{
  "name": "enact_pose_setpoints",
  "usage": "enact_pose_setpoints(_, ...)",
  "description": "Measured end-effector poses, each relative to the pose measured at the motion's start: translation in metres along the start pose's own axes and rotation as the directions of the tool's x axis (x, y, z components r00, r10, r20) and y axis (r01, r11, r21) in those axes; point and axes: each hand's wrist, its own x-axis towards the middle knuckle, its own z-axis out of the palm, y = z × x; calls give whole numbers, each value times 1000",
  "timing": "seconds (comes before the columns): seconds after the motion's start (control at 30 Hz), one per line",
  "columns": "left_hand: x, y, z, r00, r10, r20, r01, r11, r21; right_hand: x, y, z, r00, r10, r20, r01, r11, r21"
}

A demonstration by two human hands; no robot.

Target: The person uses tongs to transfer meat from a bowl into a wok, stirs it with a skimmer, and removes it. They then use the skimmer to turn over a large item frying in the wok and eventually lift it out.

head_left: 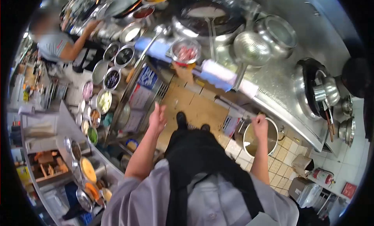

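My left hand (157, 118) is raised beside the prep counter, thumb and a finger apart, with nothing visible in it. My right hand (260, 127) is a fist in front of a large metal pot (249, 142) on the floor; I see nothing in the fist. Beyond both hands, a metal bowl of pinkish raw meat (186, 53) sits at the stove edge. A perforated strainer ladle (252, 49) lies by the wok (202, 16), its handle towards me. Another long-handled ladle (150, 45) rests across a blue cloth (156, 50).
Several bowls of ingredients, one with chopped pale vegetables (104, 101), line the left counter. A co-worker (58, 46) stands at the far left with an arm stretched over the stove. Stacked pans (327, 89) and a fire extinguisher (323, 175) are at right. Tiled floor (194, 105) lies below.
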Motion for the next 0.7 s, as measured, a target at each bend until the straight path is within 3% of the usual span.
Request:
enact_pose_setpoints(0.03, 5, -2, 2, 985, 10, 174, 27, 978, -209, -3, -24, -2, 998, 15, -55, -10, 995, 97)
enact_pose_setpoints(0.1, -20, 11, 50, 938, 50, 343, 95, 914, -394, -2, -64, -9, 998, -20, -61, 25, 996, 90)
enact_pose_setpoints(0.2, -21, 13, 73, 922, 83, 378, 108, 884, -455, 7, -93, 5, 988, -115, -99, 123, 989, 81)
enact_pose_setpoints(0.27, -16, 9, 62, 929, 62, 365, 117, 886, -448, 9, -121, 23, 983, -155, -101, 167, 978, 123)
enact_pose_setpoints(0.33, 0, -2, 36, 851, -261, 455, 329, 941, -74, 8, -142, 48, 944, -324, -63, 330, 928, 172)
enact_pose_setpoints(0.37, -19, 2, 54, 831, -390, 396, 414, 910, 26, 5, -164, 53, 921, -388, 19, 369, 889, 271)
enact_pose_setpoints(0.4, -36, 2, 72, 828, -394, 400, 417, 908, 33, 0, -177, 62, 895, -427, 128, 372, 874, 314)
enact_pose_setpoints(0.47, -63, -3, 95, 738, -450, 503, 520, 854, 3, -16, -199, 76, 814, -441, 379, 225, 839, 495)
enact_pose_setpoints(0.5, -62, -11, 92, 723, -369, 584, 535, 834, -135, -22, -209, 80, 737, -592, 326, 332, 738, 588)
enact_pose_setpoints(0.53, -67, -8, 96, 717, -375, 588, 540, 832, -129, -27, -221, 75, 663, -625, 411, 272, 714, 645)
enact_pose_setpoints(0.57, -74, -2, 100, 875, -223, 430, 384, 860, -337, -28, -221, 74, 629, -672, 392, 296, 672, 679)
enact_pose_setpoints(0.6, -80, 8, 106, 971, -74, 227, 181, 846, -501, -26, -223, 74, 591, -718, 368, 320, 627, 710)
enact_pose_setpoints(0.63, -85, 18, 111, 983, 39, 178, 66, 832, -551, -21, -223, 69, 596, -715, 367, 323, 631, 705)
enact_pose_setpoints(0.67, -78, 24, 105, 982, 39, 183, 70, 830, -553, -13, -223, 59, 463, -768, 442, 361, 619, 698)
enact_pose_setpoints(0.7, -67, 31, 90, 984, 124, 129, -16, 779, -627, -6, -222, 50, 322, -798, 510, 394, 603, 694)
